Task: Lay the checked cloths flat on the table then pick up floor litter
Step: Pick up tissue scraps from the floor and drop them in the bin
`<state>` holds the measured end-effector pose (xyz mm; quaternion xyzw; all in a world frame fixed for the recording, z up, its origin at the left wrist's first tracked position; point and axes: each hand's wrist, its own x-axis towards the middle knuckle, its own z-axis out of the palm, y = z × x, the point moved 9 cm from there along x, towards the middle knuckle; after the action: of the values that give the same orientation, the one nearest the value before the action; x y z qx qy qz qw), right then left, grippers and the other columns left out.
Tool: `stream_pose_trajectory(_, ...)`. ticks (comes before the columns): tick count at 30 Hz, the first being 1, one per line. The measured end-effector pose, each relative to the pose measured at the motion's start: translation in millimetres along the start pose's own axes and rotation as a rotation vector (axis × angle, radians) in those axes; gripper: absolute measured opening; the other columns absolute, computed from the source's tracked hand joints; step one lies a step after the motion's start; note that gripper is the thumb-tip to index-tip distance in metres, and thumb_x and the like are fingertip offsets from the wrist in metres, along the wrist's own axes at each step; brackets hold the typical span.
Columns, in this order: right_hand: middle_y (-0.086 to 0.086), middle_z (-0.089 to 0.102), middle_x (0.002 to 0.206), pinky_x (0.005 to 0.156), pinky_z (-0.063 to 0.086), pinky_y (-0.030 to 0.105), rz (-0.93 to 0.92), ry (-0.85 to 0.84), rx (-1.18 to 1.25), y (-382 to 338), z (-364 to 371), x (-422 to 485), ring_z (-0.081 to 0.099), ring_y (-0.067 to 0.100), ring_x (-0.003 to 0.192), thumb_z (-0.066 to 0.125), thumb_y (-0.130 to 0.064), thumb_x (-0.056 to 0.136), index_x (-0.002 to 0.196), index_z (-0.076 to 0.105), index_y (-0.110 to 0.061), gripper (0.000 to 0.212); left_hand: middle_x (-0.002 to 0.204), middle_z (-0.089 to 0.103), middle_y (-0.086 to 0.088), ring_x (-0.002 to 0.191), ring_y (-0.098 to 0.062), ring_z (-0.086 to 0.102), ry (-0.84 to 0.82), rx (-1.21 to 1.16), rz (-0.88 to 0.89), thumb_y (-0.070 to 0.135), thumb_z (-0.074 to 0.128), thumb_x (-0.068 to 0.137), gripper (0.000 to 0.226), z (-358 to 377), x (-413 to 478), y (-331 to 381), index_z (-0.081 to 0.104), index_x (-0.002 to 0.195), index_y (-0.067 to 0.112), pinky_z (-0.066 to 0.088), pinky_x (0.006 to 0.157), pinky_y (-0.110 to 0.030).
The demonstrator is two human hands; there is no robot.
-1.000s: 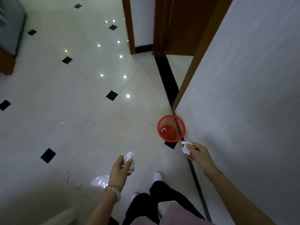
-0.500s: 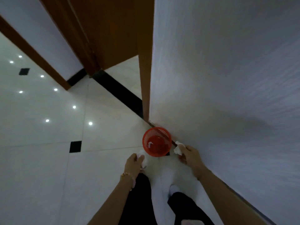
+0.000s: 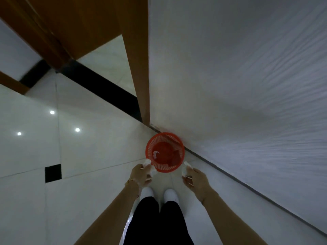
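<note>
Head view, looking straight down.

- Left hand (image 3: pixel 141 176): fingers curled round the left paper wad (image 3: pixel 149 167), white and crumpled. The wad is at the near-left rim of the red basket; whether it touches the rim cannot be told. A bracelet (image 3: pixel 130 181) sits on the wrist.
- Right hand (image 3: pixel 196 179): fingertips pinch the right paper wad (image 3: pixel 185 169), also white and crumpled, just beside the basket's near-right rim.
- Red basket (image 3: pixel 164 169): round, with mesh sides. It stands upright on the floor against the foot of the wall (image 3: pixel 247 85). A small white scrap (image 3: pixel 155 153) lies inside at the left.
- Floor (image 3: pixel 88 191): pale glossy tiles with one black inset tile (image 3: pixel 53 173) and a dark strip across the doorway.
- Door frame (image 3: pixel 139 68): brown wood, meeting the wall just beyond the basket.
- Person: white shoes (image 3: pixel 147 192) set side by side near the basket, and black trousers (image 3: pixel 159 221).
</note>
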<state>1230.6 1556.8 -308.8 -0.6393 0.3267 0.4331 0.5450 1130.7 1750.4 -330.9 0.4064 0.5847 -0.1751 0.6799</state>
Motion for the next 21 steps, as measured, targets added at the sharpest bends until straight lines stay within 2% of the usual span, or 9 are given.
stream_pose_trajectory(4, 0.008, 0.063, 0.100, 0.090, 0.050, 0.038, 0.060, -0.049, 0.071, 10, 4, 23, 0.061, 0.025, 0.092, 0.056, -0.019, 0.092, 0.092, 0.060, -0.016, 0.006, 0.094, 0.061, -0.003, 0.085, -0.019, 0.059, -0.123, -0.132, -0.049, 0.035, 0.051, 0.093, 0.019, 18, 20, 2, 0.057, 0.089, 0.018, 0.048, 0.087, -0.039)
stream_pose_trajectory(7, 0.010, 0.064, 0.104, 0.087, 0.050, 0.037, 0.037, -0.027, 0.040, 11, -4, 27, 0.063, 0.027, 0.095, 0.056, -0.018, 0.092, 0.097, 0.061, -0.014, 0.008, 0.096, 0.062, -0.002, 0.090, -0.021, 0.059, -0.120, -0.121, -0.033, 0.036, 0.052, 0.092, 0.017, 15, 23, 4, 0.057, 0.089, 0.020, 0.045, 0.095, -0.042)
stream_pose_trajectory(11, 0.013, 0.068, 0.098, 0.080, 0.053, 0.032, 0.022, 0.005, -0.167, 14, -14, 21, 0.065, 0.026, 0.090, 0.056, -0.016, 0.092, 0.104, 0.062, -0.007, 0.016, 0.095, 0.063, -0.007, 0.085, -0.023, 0.058, -0.053, -0.027, -0.019, 0.027, 0.052, 0.093, 0.013, -7, 19, -2, 0.056, 0.089, 0.015, 0.047, 0.079, -0.036)
stream_pose_trajectory(15, 0.012, 0.068, 0.090, 0.071, 0.049, 0.027, -0.048, -0.011, -0.566, 28, -21, 11, 0.063, 0.021, 0.078, 0.052, -0.015, 0.093, 0.099, 0.064, -0.006, 0.016, 0.085, 0.063, -0.008, 0.072, -0.019, 0.056, 0.024, 0.062, 0.000, 0.015, 0.048, 0.094, 0.012, -42, 9, -29, 0.055, 0.097, 0.006, 0.042, 0.065, -0.027)
stream_pose_trajectory(18, 0.008, 0.068, 0.084, 0.063, 0.045, 0.020, -0.034, -0.071, -0.844, 44, -21, 0, 0.062, 0.016, 0.073, 0.050, -0.014, 0.092, 0.091, 0.064, -0.008, 0.015, 0.079, 0.061, -0.009, 0.067, -0.020, 0.055, 0.096, -0.021, -0.014, 0.009, 0.048, 0.094, 0.009, -74, -12, -54, 0.054, 0.091, 0.003, 0.041, 0.060, -0.026)
stream_pose_trajectory(21, 0.005, 0.067, 0.075, 0.063, 0.045, 0.021, -0.010, -0.135, -1.031, 55, -22, -13, 0.061, 0.014, 0.068, 0.051, -0.014, 0.090, 0.082, 0.062, -0.008, 0.015, 0.076, 0.060, -0.012, 0.066, -0.021, 0.055, 0.194, -0.143, 0.003, 0.003, 0.046, 0.094, 0.017, -105, -44, -78, 0.053, 0.078, 0.004, 0.043, 0.058, -0.026)
